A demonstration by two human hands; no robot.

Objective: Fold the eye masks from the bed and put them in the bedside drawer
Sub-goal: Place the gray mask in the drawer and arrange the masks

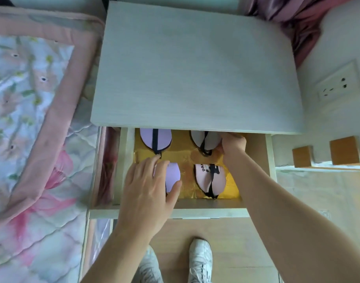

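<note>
From the head view, the open drawer [254, 212] holds four folded eye masks. The left hand [148, 193] lies flat, fingers spread, on the front-left lilac mask [173, 177]. The right hand [233, 145] has its fingers closed on the back-right mask [201, 139].

A pale wood-grain nightstand top [195, 68] is filling the middle of the view, catching soft, cool daylight. To its left a bed [32, 119] is lying under a quilted floral cover with a pink border. On the right a white wall is carrying a socket plate [340, 83], and 2 small brown wooden blocks [326, 155] are sitting near its base. Crumpled mauve satin fabric [293, 19] is bunching in the upper right corner. Light tan floor [226, 242] is showing below.
</note>
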